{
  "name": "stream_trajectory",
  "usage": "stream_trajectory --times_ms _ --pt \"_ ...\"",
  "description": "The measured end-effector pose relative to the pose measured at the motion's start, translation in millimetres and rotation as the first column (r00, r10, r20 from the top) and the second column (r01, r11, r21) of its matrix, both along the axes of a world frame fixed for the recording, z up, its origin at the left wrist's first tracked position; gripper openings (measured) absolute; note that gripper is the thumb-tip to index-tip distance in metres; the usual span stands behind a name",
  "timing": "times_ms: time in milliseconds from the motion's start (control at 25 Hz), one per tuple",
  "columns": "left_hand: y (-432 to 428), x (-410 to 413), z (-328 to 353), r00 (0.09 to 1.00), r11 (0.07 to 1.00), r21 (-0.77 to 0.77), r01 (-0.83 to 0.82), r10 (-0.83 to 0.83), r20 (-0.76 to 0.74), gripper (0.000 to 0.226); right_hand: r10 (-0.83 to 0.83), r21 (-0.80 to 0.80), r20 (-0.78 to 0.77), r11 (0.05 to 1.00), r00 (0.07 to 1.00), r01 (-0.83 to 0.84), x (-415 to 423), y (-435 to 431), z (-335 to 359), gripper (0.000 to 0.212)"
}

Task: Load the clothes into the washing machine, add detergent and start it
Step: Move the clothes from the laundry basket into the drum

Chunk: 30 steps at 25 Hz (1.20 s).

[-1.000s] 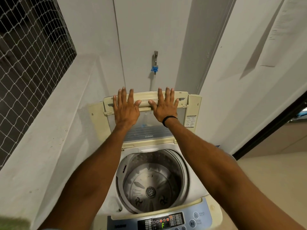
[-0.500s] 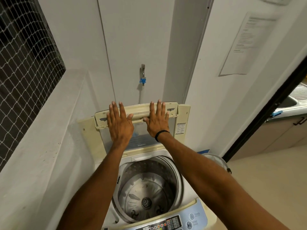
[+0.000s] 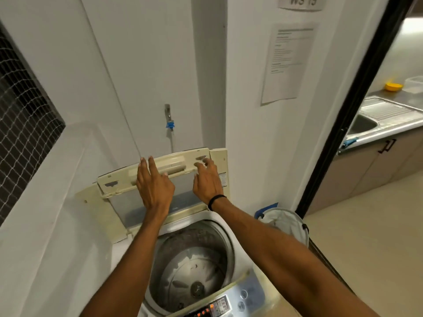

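A top-loading washing machine (image 3: 218,221) stands against the wall with its steel drum (image 3: 194,266) empty. Its yellowed folding lid (image 3: 114,179) is raised upright at the back. My left hand (image 3: 153,186) lies flat on the lid with straight fingers. My right hand (image 3: 207,179), a black band at its wrist, touches the lid's right part with loosely bent fingers. The control panel (image 3: 229,303) with lit red indicators shows at the bottom. A grey laundry basket (image 3: 286,223) with pale cloth in it stands to the machine's right.
A tap with a blue fitting (image 3: 169,120) sits on the wall above the lid. A netted window (image 3: 23,124) and a white ledge are on the left. A black door frame (image 3: 343,124) on the right opens to a steel sink counter (image 3: 389,117).
The view has swung right and up, bringing the basket and kitchen counter into sight. Both hands stay on the raised lid; my right fingers have loosened and bent a little.
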<state>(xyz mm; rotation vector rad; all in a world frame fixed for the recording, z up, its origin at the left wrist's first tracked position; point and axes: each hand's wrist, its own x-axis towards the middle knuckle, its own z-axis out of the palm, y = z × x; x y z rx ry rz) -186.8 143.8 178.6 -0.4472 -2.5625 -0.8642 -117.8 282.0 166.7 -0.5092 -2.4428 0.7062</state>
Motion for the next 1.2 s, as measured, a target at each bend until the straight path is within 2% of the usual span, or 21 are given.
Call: stream_trajectory --times_ms 120,200,280,440,560,720,880,960,1040,1200 --pt "54 64 -13 0.996 0.99 0.117 0.081 -0.086 0.033 0.059 -0.027 -0.1 0.0 0.995 1.0 0.027 48 38 -20 0.037" --pt "94 108 -34 0.984 0.985 0.132 0.113 -0.129 0.125 0.054 -0.06 -0.173 0.064 0.982 0.996 0.07 87 66 -42 0.038" --pt "139 151 -57 0.957 0.984 0.113 0.135 -0.16 0.243 0.052 -0.111 -0.23 0.137 0.963 0.984 0.141 130 101 -68 0.037" --pt "212 226 -103 0.89 0.968 0.06 0.245 -0.249 0.382 0.042 -0.171 -0.294 0.343 0.914 0.924 0.278 212 177 -126 0.034" --pt "251 260 -140 0.799 0.951 -0.035 0.307 -0.237 0.552 0.031 -0.199 -0.293 0.495 0.878 0.846 0.378 257 228 -156 0.016" --pt "294 272 -191 0.679 0.903 -0.107 0.416 -0.231 0.697 0.025 -0.138 -0.35 0.609 0.837 0.781 0.421 285 282 -187 0.017" --pt "335 254 -240 0.568 0.923 -0.096 0.374 -0.146 0.81 0.025 -0.036 -0.372 0.736 0.814 0.676 0.447 288 330 -233 0.018" --pt "354 237 -269 0.506 0.923 -0.122 0.364 -0.086 0.858 0.017 0.03 -0.411 0.778 0.779 0.628 0.473 281 353 -252 0.012" --pt "376 220 -299 0.441 0.909 -0.16 0.385 -0.029 0.897 0.008 0.057 -0.427 0.805 0.747 0.591 0.509 271 377 -279 0.019" --pt "419 190 -359 0.302 0.896 -0.155 0.415 0.025 0.953 0.014 0.114 -0.459 0.825 0.706 0.553 0.54 238 417 -323 0.026"
